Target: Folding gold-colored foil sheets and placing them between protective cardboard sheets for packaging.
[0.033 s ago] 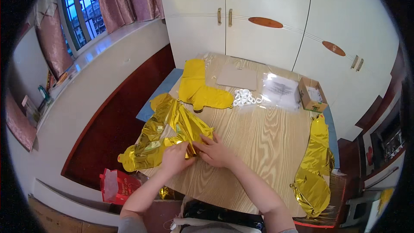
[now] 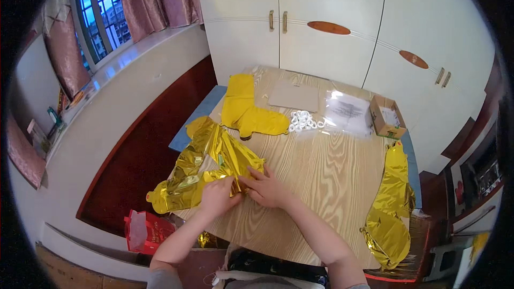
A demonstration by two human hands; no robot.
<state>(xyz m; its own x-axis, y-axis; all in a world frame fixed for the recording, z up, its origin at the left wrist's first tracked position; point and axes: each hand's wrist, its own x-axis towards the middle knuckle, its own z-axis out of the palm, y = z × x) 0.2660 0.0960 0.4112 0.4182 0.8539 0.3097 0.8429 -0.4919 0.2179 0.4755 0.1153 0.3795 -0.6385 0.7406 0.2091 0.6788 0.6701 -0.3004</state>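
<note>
A shiny gold foil balloon (image 2: pixel 235 150), flat and crumpled, spreads over the left part of the table. My left hand (image 2: pixel 217 195) has its fingers curled on the balloon's near edge, thumb against the foil. Close beside it, my right hand (image 2: pixel 266 187) grips the same edge between thumb and fingers, its other fingers resting on the foil. The two hands almost meet, and the fingertips are partly hidden in the folds. Just behind lies a flat yellow balloon (image 2: pixel 238 101), bent at an angle.
White rings (image 2: pixel 304 122) lie in a pile beside a clear plastic sheet (image 2: pixel 348 112) and a grey-brown board (image 2: pixel 293 95). A small cardboard box (image 2: pixel 388 115) stands at the back right. Another gold foil balloon (image 2: pixel 390 187) lies along the right edge. Below the table's left side sits a red bag (image 2: pixel 147 232).
</note>
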